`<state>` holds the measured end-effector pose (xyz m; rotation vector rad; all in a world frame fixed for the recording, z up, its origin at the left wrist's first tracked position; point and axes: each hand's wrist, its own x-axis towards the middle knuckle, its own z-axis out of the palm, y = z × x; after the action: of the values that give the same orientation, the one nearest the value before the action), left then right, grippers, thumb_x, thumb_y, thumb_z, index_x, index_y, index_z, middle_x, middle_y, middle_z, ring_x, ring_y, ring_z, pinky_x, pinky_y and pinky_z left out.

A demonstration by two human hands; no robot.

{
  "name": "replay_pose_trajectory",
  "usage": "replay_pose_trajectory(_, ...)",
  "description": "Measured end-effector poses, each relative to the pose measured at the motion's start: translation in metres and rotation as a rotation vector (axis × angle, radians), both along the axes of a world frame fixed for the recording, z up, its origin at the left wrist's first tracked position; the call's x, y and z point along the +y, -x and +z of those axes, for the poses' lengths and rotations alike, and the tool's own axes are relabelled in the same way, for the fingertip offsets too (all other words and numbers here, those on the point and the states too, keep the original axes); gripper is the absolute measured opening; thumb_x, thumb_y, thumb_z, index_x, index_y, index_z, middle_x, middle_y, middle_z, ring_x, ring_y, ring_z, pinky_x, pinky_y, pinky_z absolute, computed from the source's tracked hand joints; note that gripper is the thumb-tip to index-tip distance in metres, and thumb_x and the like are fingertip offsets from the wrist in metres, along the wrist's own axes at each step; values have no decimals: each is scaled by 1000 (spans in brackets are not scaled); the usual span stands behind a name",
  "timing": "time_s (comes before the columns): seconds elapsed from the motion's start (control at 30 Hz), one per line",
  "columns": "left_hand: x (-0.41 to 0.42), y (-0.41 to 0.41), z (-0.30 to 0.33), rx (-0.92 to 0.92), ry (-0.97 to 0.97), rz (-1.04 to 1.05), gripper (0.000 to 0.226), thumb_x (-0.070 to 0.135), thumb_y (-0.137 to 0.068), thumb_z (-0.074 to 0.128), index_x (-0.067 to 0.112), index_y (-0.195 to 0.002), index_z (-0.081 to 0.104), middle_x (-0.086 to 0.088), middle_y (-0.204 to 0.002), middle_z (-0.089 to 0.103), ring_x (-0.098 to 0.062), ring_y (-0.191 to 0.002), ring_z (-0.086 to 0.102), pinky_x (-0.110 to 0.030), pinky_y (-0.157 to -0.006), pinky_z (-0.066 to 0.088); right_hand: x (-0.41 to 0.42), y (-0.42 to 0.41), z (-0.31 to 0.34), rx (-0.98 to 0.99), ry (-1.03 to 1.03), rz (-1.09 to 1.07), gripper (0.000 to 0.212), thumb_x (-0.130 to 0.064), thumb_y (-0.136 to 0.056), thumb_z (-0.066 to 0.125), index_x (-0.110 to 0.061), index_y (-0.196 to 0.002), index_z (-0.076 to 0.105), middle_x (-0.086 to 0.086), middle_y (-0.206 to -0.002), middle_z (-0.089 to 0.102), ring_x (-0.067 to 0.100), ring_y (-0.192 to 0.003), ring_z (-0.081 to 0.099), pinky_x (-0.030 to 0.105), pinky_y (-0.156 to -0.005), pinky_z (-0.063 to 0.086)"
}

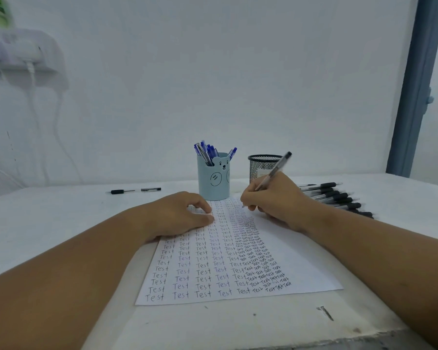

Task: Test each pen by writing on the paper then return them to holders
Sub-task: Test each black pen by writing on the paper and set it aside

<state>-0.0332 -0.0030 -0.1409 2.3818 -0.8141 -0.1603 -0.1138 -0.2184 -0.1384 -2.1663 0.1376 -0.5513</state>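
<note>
- A white table [48, 223] is seen, cut off at the lower edge of the view.
- A sheet of paper [301, 269] lies on it, filled with columns of "Test"; its far left corner is hidden under the left hand.
- The left hand [177, 214] is laid on the paper, fingers loosely bent and pressing down, nothing gripped.
- The right hand [276, 200] is curled round a black-capped pen [276, 170], tip touching the paper's far end; the gripping fingertips are hidden.
- A row of black pens [339, 198] lies behind the right wrist, partly hidden and blurred.
- A blue bear holder [213, 180] holds blue pens [208, 151].
- A black mesh holder [261, 166] stands beside it, partly covered by the pen; its contents cannot be made out.
- A dismantled pen [135, 190] lies apart at left.
</note>
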Motion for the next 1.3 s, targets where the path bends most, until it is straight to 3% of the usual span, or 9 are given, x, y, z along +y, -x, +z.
replay_pose_trajectory(0.1, 1, 0, 0, 11, 11, -4, 26, 52, -88, 69, 40, -110, 66, 27, -104, 45, -5, -112, 48, -21, -81, 33, -1, 0, 0, 3, 33, -55, 19, -20, -76, 68, -4, -66, 73, 22, -77, 71, 20, -57, 50, 33, -57, 40)
replay_pose_trajectory(0.2, 1, 1, 0, 9, 8, -3, 25, 52, -88, 69, 40, -110, 66, 22, -111, 48, -6, -112, 48, -22, -86, 33, -1, 0, -2, 24, 143, -95, 26, -21, -79, 62, 1, -69, 70, 23, -72, 69, 18, -55, 49, 30, -59, 40)
replay_pose_trajectory(0.37, 1, 3, 2, 19, 0, -4, 24, 51, -89, 68, 40, -111, 66, 17, -119, 47, -6, -113, 46, -20, -86, 32, 0, -2, -4, 22, 198, -104, 34, -21, -84, 60, 12, -79, 64, 9, -61, 54, 17, -57, 44, 28, -58, 35)
replay_pose_trajectory(0.5, 1, 3, 2, 10, -8, 1, 24, 51, -89, 68, 41, -110, 66, 16, -122, 47, -7, -115, 45, -25, -93, 31, 0, -2, -4, 25, 240, -100, 33, -22, -84, 60, 9, -75, 66, 8, -59, 56, 17, -55, 46, 27, -57, 37)
replay_pose_trajectory(0.6, 1, 4, 2, 16, -11, 0, 24, 51, -90, 68, 40, -112, 65, 15, -122, 46, -8, -116, 46, -26, -94, 31, -1, -3, -5, 27, 249, -93, 32, -23, -84, 61, 5, -71, 69, 21, -65, 65, 17, -56, 50, 27, -58, 40)
replay_pose_trajectory(0.83, 2, 6, 2, 12, -4, -8, 25, 50, -91, 67, 40, -113, 65, 15, -121, 46, -7, -116, 46, -25, -95, 31, -4, -6, -7, 31, 284, -63, 29, -22, -85, 62, 1, -71, 73, 14, -71, 73, 15, -58, 57, 26, -60, 45)
replay_pose_trajectory(1.1, 1, 6, 2, 11, -15, -6, 24, 50, -91, 66, 40, -114, 64, 17, -118, 45, -7, -116, 45, -26, -95, 30, -3, -4, -7, 44, 278, -24, 33, -21, -85, 61, 10, -76, 65, 23, -70, 66, 14, -54, 44, 25, -55, 35)
replay_pose_trajectory(1.3, 1, 7, 2, 10, 1, -12, 24, 47, -92, 67, 38, -114, 65, 20, -110, 45, -7, -114, 45, -25, -93, 31, -3, -5, -8, 20, 276, -47, 33, -22, -86, 61, 9, -77, 68, 23, -76, 69, 14, -54, 47, 26, -56, 38)
